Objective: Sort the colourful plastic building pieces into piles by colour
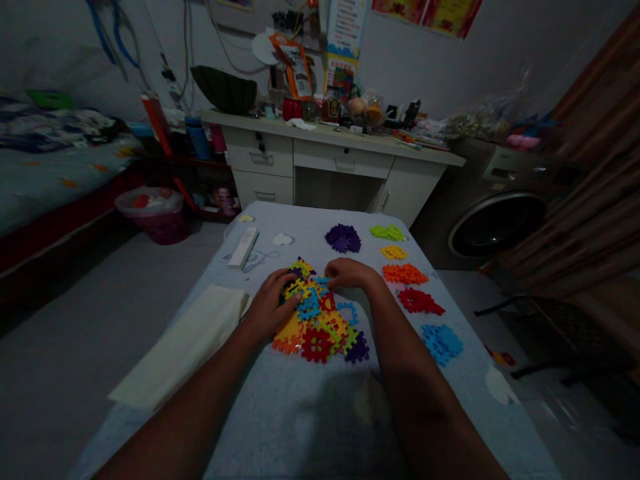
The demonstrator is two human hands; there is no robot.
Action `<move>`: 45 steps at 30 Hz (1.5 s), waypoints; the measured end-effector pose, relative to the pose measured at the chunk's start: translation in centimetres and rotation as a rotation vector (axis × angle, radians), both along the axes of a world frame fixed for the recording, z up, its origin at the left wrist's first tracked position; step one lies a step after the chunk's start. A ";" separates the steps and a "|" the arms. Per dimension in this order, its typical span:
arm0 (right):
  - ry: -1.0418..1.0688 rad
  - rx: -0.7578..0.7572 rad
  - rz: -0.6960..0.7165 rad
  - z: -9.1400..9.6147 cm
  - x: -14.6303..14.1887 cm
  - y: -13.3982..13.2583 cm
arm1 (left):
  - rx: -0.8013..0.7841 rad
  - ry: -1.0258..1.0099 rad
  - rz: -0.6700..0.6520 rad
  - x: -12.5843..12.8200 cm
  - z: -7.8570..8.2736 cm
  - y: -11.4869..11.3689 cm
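Observation:
A mixed heap of plastic interlocking building tiles (317,343) in several colours lies in the middle of the cloth-covered table (320,413). My left hand (273,303) rests on the heap's left side, thumb apart from the fingers, touching yellow and blue tiles. At the heap's upper right edge, my right hand (347,273) is closed with its fingers pinched together. A blue tile (321,285) shows right at those fingertips; how they grip it is partly hidden. Another blue tile, a hollow frame (349,312), lies at the heap's right side.
Sorted piles run along the right: purple (343,238), light green (389,232), yellow (394,253), orange (404,274), red (420,301) and blue (442,343). A white power strip (243,248) and folded pale cloth (185,347) lie left. Beyond stand a desk (345,150) and washing machine (493,207).

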State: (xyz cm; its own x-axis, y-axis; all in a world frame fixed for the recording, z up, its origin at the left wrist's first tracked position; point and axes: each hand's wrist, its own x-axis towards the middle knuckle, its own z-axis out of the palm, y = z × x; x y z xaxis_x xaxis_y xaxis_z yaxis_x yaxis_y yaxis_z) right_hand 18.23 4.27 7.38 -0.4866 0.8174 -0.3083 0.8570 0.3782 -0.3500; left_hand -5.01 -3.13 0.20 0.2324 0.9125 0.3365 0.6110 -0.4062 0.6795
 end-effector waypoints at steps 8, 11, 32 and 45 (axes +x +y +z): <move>0.041 0.035 -0.059 -0.7 0.1 0.1 | 0.004 0.012 0.009 -0.1 -0.6 0.3; 0.166 -0.027 -0.055 -0.4 0.6 0.1 | -0.003 0.017 0.010 -0.1 -0.5 0.2; 0.437 -0.055 -0.241 4.6 11.0 -5.1 | 0.024 0.044 -0.007 -0.1 -1.3 0.7; 0.433 -0.164 -0.418 2.1 19.5 -14.3 | 0.044 0.049 -0.017 -0.3 -1.7 1.3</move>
